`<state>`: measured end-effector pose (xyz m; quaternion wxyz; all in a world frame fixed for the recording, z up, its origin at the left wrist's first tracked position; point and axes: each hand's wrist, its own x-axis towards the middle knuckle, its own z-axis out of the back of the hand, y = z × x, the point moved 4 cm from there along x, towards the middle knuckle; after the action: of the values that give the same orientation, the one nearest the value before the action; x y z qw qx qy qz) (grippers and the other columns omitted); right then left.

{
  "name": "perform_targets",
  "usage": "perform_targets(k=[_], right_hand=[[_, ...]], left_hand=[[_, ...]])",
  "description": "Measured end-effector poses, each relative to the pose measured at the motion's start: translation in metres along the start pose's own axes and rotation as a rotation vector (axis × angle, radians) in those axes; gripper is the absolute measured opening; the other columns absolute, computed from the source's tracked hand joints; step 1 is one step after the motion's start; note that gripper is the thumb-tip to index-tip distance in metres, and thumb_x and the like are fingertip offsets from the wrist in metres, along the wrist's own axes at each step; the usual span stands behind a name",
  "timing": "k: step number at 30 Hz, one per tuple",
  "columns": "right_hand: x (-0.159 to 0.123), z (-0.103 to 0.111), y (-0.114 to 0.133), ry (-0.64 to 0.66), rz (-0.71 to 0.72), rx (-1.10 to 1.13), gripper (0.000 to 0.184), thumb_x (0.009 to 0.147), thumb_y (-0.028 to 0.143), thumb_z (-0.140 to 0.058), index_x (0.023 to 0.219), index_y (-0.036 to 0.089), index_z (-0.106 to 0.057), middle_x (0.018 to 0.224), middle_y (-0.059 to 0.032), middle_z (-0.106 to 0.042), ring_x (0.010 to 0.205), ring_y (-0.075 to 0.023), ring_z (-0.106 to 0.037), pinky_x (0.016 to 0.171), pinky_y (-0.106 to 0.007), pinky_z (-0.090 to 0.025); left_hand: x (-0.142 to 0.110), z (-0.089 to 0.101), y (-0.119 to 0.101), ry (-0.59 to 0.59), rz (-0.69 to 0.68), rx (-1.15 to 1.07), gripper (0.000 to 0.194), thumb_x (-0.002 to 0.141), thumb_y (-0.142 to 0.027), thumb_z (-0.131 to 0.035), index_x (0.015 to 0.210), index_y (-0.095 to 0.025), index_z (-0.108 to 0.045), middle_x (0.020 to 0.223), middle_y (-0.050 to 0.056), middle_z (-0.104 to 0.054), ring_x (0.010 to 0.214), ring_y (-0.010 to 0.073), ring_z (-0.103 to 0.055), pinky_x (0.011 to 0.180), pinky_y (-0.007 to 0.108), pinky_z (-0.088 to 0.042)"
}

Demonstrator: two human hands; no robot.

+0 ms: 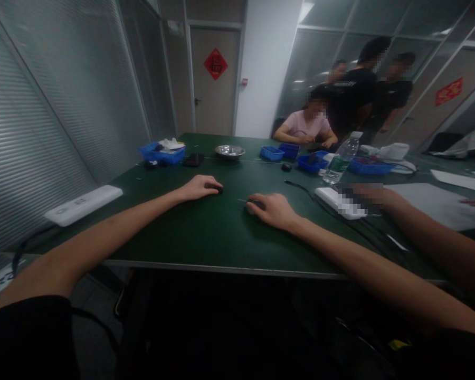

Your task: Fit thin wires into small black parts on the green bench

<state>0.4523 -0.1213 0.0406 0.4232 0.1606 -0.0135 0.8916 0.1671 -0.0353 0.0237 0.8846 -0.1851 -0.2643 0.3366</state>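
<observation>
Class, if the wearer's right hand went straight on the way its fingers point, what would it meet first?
Probably the left hand, or the small dark piece it seems to hold: the right hand points across the green table toward them, though depth is uncertain.

Head-worn view, close above green table (206, 237), facing forward and down.

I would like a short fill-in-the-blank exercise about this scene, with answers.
1. The left hand pinches a small piece coloured ____.
2. The right hand holds a thin-tipped object pointing towards the ____ hand.
3. The colour of the tabletop is ____.
4. The shiny bowl is made of ____.

Missing words: black; left; green; metal.
</observation>
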Motion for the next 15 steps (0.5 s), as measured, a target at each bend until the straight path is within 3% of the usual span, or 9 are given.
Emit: perform_targets(k=[5,8,10,13,15], right_hand=[[-0.001,-0.001,0.006,-0.033,0.151,0.110,0.035,0.106,0.044,-0.047,0.124,0.019,-0.065,0.113,-0.0099,-0.074,0.092,-0.0219,-0.069,0.081,-0.034,-0.050],[-0.002,0.003,0.016,0.004,0.237,0.177,0.032,0.106,0.039,-0.047,0.127,0.018,-0.061,0.116,-0.0108,-0.072,0.095,-0.0221,-0.068,0.084,-0.035,-0.052],[-0.004,0.009,0.029,0.017,0.286,0.232,0.035,0.107,0.036,-0.047,0.135,0.018,-0.056,0.117,-0.0109,-0.072,0.095,-0.0214,-0.068,0.084,-0.036,-0.052],[-0.011,0.021,0.059,0.035,0.365,0.308,0.056,0.106,0.034,-0.048,0.159,0.020,-0.033,0.109,-0.0082,-0.073,0.089,-0.0199,-0.069,0.082,-0.035,-0.054],[-0.022,0.030,0.074,0.051,0.434,0.287,0.065,0.105,0.035,-0.049,0.164,0.024,-0.025,0.120,-0.0077,-0.073,0.091,-0.0184,-0.069,0.084,-0.034,-0.055]], left_hand=[[-0.016,0.041,0.060,-0.144,0.109,0.295,0.034,0.095,-0.038,-0.066,0.122,-0.023,-0.078,0.118,0.010,-0.072,0.104,0.0255,-0.068,0.095,0.039,-0.051],[-0.028,0.058,0.085,-0.189,0.138,0.439,0.033,0.095,-0.035,-0.064,0.121,-0.021,-0.079,0.117,0.011,-0.073,0.104,0.0269,-0.068,0.096,0.040,-0.051],[-0.033,0.065,0.095,-0.200,0.155,0.513,0.033,0.095,-0.034,-0.063,0.121,-0.021,-0.079,0.117,0.012,-0.072,0.104,0.0276,-0.068,0.095,0.040,-0.051],[-0.037,0.069,0.102,-0.209,0.176,0.575,0.032,0.095,-0.033,-0.063,0.121,-0.021,-0.080,0.119,0.011,-0.073,0.105,0.0280,-0.069,0.093,0.039,-0.051],[-0.037,0.070,0.103,-0.227,0.204,0.588,0.031,0.095,-0.033,-0.064,0.120,-0.022,-0.080,0.120,0.010,-0.073,0.104,0.0281,-0.069,0.092,0.039,-0.051]])
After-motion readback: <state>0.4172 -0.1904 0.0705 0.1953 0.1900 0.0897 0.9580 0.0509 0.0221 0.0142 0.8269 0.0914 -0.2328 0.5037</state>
